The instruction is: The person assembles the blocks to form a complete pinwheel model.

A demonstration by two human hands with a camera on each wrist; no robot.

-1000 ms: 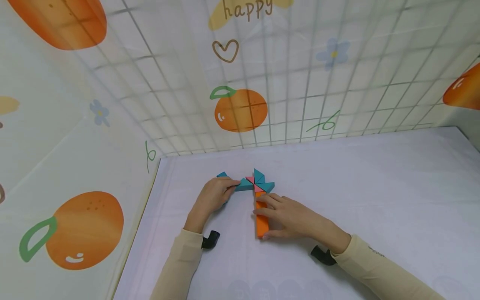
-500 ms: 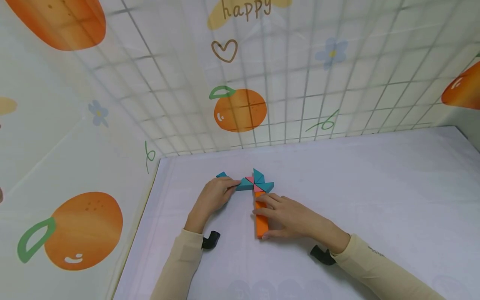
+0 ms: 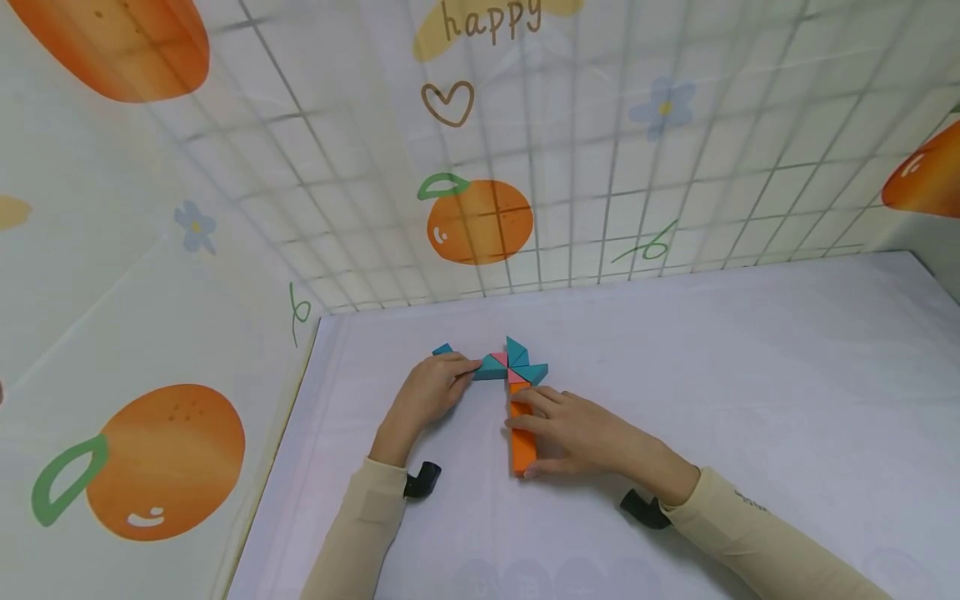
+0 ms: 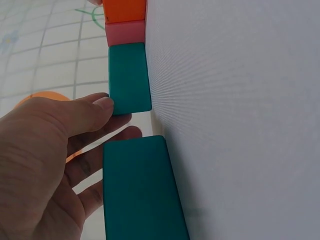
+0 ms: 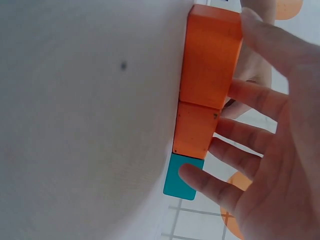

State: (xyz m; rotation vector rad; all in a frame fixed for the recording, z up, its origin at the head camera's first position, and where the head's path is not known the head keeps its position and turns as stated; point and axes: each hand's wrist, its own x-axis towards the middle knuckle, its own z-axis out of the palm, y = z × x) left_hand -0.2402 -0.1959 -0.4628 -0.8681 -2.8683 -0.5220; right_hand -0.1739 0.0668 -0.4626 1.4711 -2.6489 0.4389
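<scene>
Coloured blocks lie in a pinwheel shape on the white table. In the head view, pink triangular blocks (image 3: pixel 517 377) sit at its centre, with several teal triangular blocks (image 3: pixel 517 352) around them. My left hand (image 3: pixel 426 396) pinches the outer end of the left teal block (image 3: pixel 489 372) between thumb and forefinger. Below the centre, two orange blocks (image 3: pixel 522 454) line up end to end. My right hand (image 3: pixel 581 429) holds the orange blocks, its thumb at the near end and fingers reaching across the top. A larger teal block (image 4: pixel 142 190) stands close by in the left wrist view.
A blue block (image 3: pixel 442 349) pokes out behind my left hand. Black wrist cameras (image 3: pixel 423 480) hang at both sleeves. A printed cloth wall (image 3: pixel 480 221) rises along the table's far side, another along its left. The table (image 3: pixel 712 375) extends to the right.
My left fingers and the left teal block shift very slightly toward the pinwheel's centre. The right hand and the orange blocks stay in place.
</scene>
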